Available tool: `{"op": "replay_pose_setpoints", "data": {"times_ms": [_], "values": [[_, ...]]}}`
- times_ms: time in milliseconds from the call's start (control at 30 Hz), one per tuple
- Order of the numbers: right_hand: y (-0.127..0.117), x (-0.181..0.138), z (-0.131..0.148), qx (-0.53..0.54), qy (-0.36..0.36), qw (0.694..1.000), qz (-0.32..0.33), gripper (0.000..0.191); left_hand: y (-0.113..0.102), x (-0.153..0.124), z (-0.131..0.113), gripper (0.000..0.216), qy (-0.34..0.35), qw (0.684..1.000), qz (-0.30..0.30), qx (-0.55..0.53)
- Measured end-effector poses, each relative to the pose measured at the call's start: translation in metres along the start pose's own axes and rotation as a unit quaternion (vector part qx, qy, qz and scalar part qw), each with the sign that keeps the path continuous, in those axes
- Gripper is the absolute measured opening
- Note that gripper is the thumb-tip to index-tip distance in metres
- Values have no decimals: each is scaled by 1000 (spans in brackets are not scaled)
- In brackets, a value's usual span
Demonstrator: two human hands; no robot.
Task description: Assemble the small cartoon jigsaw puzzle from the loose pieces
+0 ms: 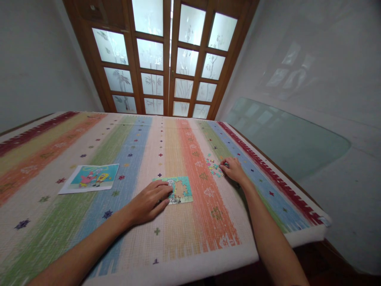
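Observation:
A partly assembled jigsaw puzzle (188, 195) lies on the striped cloth, with a bare brown patch in its middle. My left hand (151, 201) rests flat over its left edge, fingers stretched out and covering part of it. To the right is a loose pile of small puzzle pieces (214, 167), mostly teal with some pink and yellow. At the right side of this pile, my right hand (233, 170) has its fingertips pinched together; whatever is between them is hidden. On the left, a printed picture sheet (94, 177) shows cartoon figures on a teal background.
A striped, patterned cloth (175, 230) covers the table, its front edge running just ahead of me. Beyond the table stand wooden doors (169, 75) with frosted panes. A pale glass panel (285, 135) is against the wall on the right.

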State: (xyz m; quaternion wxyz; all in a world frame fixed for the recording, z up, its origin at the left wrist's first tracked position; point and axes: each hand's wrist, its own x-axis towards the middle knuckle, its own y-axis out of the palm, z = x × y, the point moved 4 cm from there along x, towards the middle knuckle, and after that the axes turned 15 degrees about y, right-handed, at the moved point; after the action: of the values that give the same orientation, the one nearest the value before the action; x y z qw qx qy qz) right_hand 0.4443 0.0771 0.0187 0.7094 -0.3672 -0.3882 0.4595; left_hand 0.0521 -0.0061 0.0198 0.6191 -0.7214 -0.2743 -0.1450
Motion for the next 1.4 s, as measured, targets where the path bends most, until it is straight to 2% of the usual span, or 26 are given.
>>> {"op": "replay_pose_setpoints", "data": {"times_ms": [133,233,300,400,500,600,700,867,1267,1400], "values": [[-2,-12,27,69,-33,997,27,16,4,-5,3,43,-31,999,5,-7],[2,-28,64,197,-107,972,69,17,5,-11,6,54,-61,998,6,-6],[10,-42,91,215,-133,964,88,17,2,-15,8,60,-72,997,5,-6],[28,-68,130,257,-167,934,184,18,-7,-19,12,72,-66,998,9,-4],[47,-94,161,291,-159,898,289,23,-16,-22,17,82,-57,998,27,1],[55,-110,185,312,-144,875,341,19,-21,-23,21,84,-53,998,35,4],[58,-112,199,315,-134,872,350,9,-23,-23,23,83,-46,998,32,1],[64,-110,209,303,-123,877,352,11,-23,-22,26,82,-46,998,37,-1],[71,-122,217,219,-175,914,292,13,-20,-29,34,85,-73,993,89,7],[73,-124,219,202,-190,922,270,11,-20,-30,34,85,-72,994,88,6]]}}
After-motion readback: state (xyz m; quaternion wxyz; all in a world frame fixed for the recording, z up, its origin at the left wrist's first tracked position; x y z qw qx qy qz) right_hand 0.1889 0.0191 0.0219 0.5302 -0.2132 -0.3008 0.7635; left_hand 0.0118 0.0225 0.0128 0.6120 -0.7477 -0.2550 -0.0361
